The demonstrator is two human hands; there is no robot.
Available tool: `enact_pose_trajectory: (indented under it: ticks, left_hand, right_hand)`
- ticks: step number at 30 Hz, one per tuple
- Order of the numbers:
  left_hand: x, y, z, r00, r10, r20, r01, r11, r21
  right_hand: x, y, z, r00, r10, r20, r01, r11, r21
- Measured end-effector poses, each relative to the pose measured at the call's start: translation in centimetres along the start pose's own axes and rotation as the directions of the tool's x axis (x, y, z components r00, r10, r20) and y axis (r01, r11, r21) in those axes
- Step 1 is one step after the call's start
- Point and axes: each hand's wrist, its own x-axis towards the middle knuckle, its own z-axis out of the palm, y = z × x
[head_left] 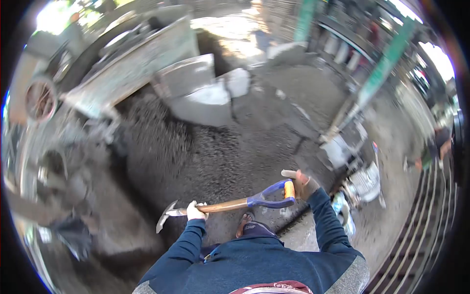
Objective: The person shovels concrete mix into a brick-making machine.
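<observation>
- Shovel shaft [227, 205] was clamped in fingers of left hand [197, 211].
- Fingers of right hand [306, 186] were held extended, unclosed, just beside orange grip [289, 189].

upper-left glare [55, 18], apparently some edge blur

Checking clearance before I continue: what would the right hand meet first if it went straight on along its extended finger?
Probably the dark gravelly ground: the line from the right hand seems to pass just beyond the shovel's blue handle, though depth here is unclear.
</observation>
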Motion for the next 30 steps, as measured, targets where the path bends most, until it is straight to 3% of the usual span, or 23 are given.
enact_pose_trajectory:
  ticks: [2,3,4,5,7,8,9,10,11,12,14,16,18,19,20,23,24,26,27,30]
  left_hand:
    - [-0.5,-3.5,4.6,0.997,-0.060,0.043,0.054,0.990,0.127]
    - [0.8,-5.6,6.5,0.990,-0.107,0.095,0.087,0.977,0.195]
    - [1.9,-7.4,8.0,0.978,-0.154,0.140,0.114,0.959,0.260]
    - [1.8,-8.8,9.9,0.959,-0.197,0.201,0.119,0.931,0.345]
    - [-0.6,-12.0,14.4,0.910,-0.288,0.299,0.123,0.875,0.468]
    - [-3.2,-13.5,16.8,0.875,-0.352,0.331,0.147,0.847,0.511]
    - [-5.5,-14.7,19.0,0.814,-0.478,0.332,0.251,0.803,0.540]
    - [-7.9,-15.7,20.9,0.738,-0.592,0.323,0.352,0.747,0.564]
    - [-10.9,-16.5,23.0,0.668,-0.666,0.333,0.395,0.696,0.600]
    - [-13.3,-17.5,24.8,0.591,-0.733,0.336,0.434,0.641,0.634]
    - [-15.1,-20.2,27.0,0.478,-0.777,0.410,0.225,0.560,0.797]
    - [-16.3,-21.9,29.0,0.361,-0.882,0.303,0.210,0.393,0.895]
    - [-14.9,-23.4,29.9,0.188,-0.970,0.157,0.168,0.189,0.967]
    - [-14.9,-23.6,30.2,0.185,-0.979,0.086,0.168,0.117,0.979]
    - [-15.5,-22.9,31.3,0.200,-0.980,-0.020,0.220,0.025,0.975]
    - [-15.1,-21.8,35.0,0.242,-0.957,-0.161,0.248,-0.099,0.964]
    - [-13.8,-22.1,35.8,0.262,-0.955,-0.141,0.193,-0.091,0.977]
    - [-12.6,-22.9,39.1,0.174,-0.978,-0.118,0.201,-0.082,0.976]
    - [-12.1,-24.2,41.5,0.170,-0.972,-0.163,0.147,-0.139,0.979]
    - [-8.8,-27.1,46.5,0.122,-0.981,-0.152,0.148,-0.133,0.980]
  right_hand:
    - [-4.1,0.4,-1.6,0.967,-0.127,-0.223,-0.006,0.857,-0.515]
    - [-5.5,2.3,-5.2,0.919,-0.348,-0.185,-0.060,0.342,-0.938]
    - [-8.1,2.8,-4.8,0.887,-0.214,-0.408,-0.127,0.739,-0.662]
    - [-10.7,4.4,-4.9,0.812,-0.209,-0.545,-0.055,0.902,-0.428]
    - [-15.3,10.4,-7.6,0.625,-0.225,-0.747,-0.085,0.932,-0.352]
    - [-17.4,14.3,-9.6,0.568,-0.080,-0.819,0.125,0.992,-0.010]
    - [-18.6,16.7,-8.1,0.477,-0.091,-0.874,0.100,0.994,-0.049]
    - [-20.4,21.5,-9.7,0.457,0.045,-0.888,0.127,0.985,0.116]
    - [-20.9,24.9,-8.8,0.387,0.107,-0.916,0.234,0.949,0.210]
    - [-20.6,27.4,-7.7,0.311,0.238,-0.920,0.216,0.925,0.313]
    - [-19.9,31.9,-3.6,0.267,0.284,-0.921,0.369,0.852,0.370]
    - [-18.6,38.1,-0.8,0.274,0.431,-0.860,0.566,0.650,0.506]
    - [-15.9,36.8,5.8,0.139,0.465,-0.874,0.634,0.636,0.439]
    - [-15.4,39.5,7.8,0.129,0.381,-0.915,0.626,0.685,0.373]
    - [-15.0,43.2,9.2,0.173,0.423,-0.889,0.718,0.564,0.408]
    - [-8.7,40.3,15.6,0.084,0.534,-0.841,0.733,0.538,0.415]
    - [-6.5,38.8,16.8,0.068,0.553,-0.830,0.736,0.534,0.416]
    - [-2.7,34.5,17.6,0.037,0.555,-0.831,0.737,0.546,0.398]
    - [-0.8,32.1,17.4,0.029,0.551,-0.834,0.736,0.553,0.391]
    - [4.4,26.6,17.0,-0.010,0.513,-0.858,0.738,0.583,0.340]
